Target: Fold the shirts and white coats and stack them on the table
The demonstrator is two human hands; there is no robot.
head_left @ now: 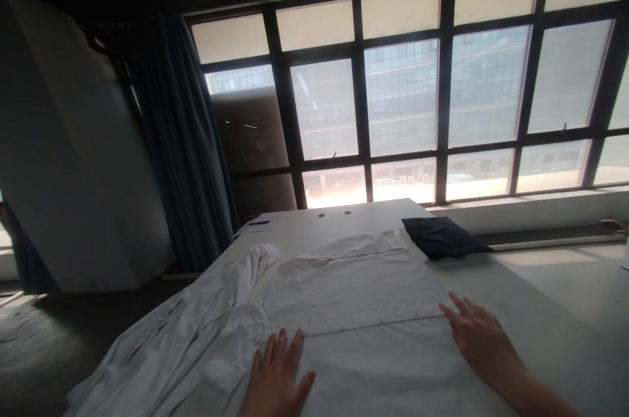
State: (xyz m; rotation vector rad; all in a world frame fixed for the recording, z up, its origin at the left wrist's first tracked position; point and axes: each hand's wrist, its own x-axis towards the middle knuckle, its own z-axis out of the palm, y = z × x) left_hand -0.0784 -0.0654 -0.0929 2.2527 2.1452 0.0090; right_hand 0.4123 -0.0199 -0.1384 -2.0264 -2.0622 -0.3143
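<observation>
A white shirt lies spread on the white table, its body flat and its buttoned front edge running crosswise between my hands. Toward the left, its cloth is loosely bunched and wrinkled. My left hand rests palm down on the cloth near that front edge, fingers spread. On the other side, my right hand lies with outstretched fingers at the shirt's right end, fingertips touching the edge of the cloth. Neither hand grips anything.
Beyond the shirt, a dark folded cloth sits on the right side of the table. A blue pen lies on paper at the far left corner. Blue curtains hang at left, beside large windows.
</observation>
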